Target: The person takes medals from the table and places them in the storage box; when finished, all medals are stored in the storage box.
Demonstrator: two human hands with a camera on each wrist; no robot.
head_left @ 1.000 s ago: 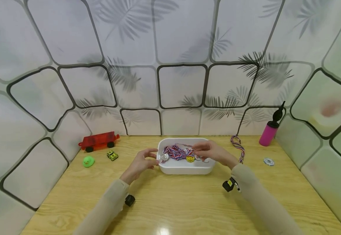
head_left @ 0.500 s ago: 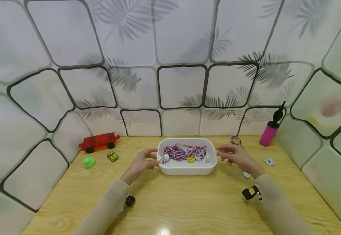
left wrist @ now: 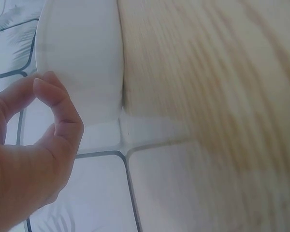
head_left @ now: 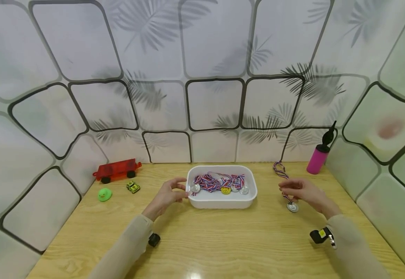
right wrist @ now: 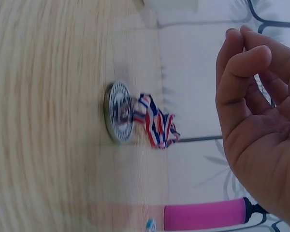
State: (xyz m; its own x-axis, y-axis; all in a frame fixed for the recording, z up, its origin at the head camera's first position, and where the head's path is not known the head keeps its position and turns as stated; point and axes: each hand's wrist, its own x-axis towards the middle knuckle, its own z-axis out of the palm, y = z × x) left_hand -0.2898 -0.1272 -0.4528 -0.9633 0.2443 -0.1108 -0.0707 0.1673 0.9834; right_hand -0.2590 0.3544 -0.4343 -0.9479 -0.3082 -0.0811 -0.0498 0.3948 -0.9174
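Observation:
A white plastic tub stands mid-table, holding silver medals, a gold medal and tangled red, white and blue ribbons. My left hand holds the tub's left end, its curled fingers and thumb at the rim; in the left wrist view the fingertips meet the tub's pale wall. Right of the tub lies another silver medal, its striped ribbon stretching toward the back. My right hand hovers over that ribbon with loosely bent fingers and nothing between them.
At the left are a red toy trailer, a small yellow-green toy car and a green rubber duck. A pink hand pump with a black top stands at the back right. Patterned walls rise behind and beside the table.
My right hand has withdrawn from inside the tub and moved right, over the loose medal's ribbon. The medals in the tub's right part are uncovered. My left hand stays at the tub's left end.

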